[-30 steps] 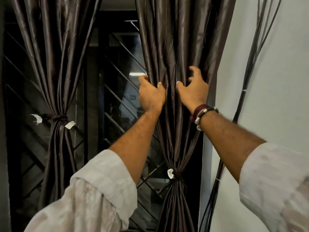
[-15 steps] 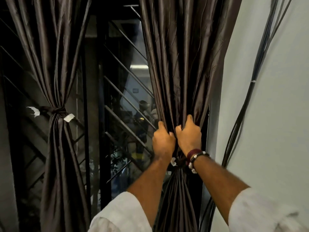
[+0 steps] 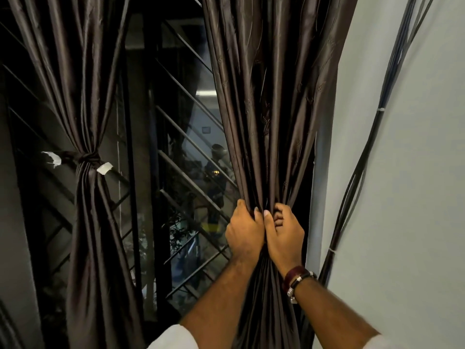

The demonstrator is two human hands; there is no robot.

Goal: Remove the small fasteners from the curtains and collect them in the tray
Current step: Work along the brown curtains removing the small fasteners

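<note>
Fingers [image 3: 255,215] of both hands clenched around right curtain [image 3: 271,109] (side by side), gathered folds bunched inside them

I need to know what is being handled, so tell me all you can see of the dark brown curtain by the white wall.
The dark brown satin-like curtain hangs in long glossy vertical pleats beside the white wall, with faint embossed motifs. It narrows to a gathered waist, where the left hand and right hand grip it side by side, then falls on below. Any fastener there is hidden.
</note>
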